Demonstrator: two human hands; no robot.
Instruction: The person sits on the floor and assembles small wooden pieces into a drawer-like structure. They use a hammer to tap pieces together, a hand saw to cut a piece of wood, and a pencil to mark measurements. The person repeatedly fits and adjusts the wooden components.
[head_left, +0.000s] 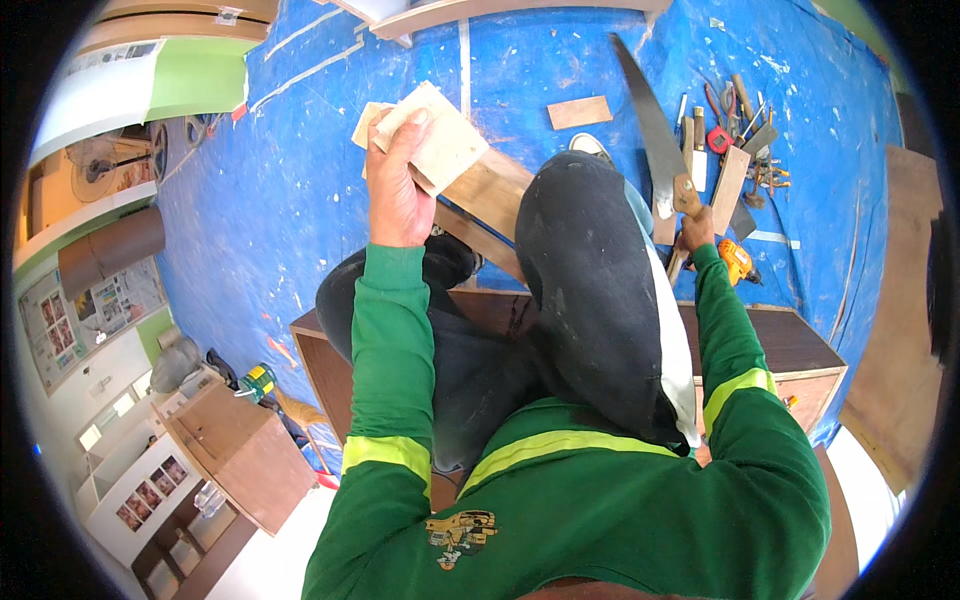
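Note:
My left hand [397, 185] is raised and grips a pale, flat rectangular wood block [440, 135], thumb over its near edge. My right hand [697, 230] is lower at the right, closed on the wooden handle of a hand saw [648, 130] whose long blade lies on the blue tarp pointing away from me. A long brown plank [490, 195] runs under my raised right knee [580, 250]. I sit on a dark wooden box [800, 345], in green sleeves with yellow bands.
A blue tarp [300, 200] covers the floor. Several hand tools [735, 130] and a small orange tool [737, 260] lie at the right. A small wood offcut [580, 112] lies ahead. A brown cabinet [240, 450] and a fan [110, 160] stand left.

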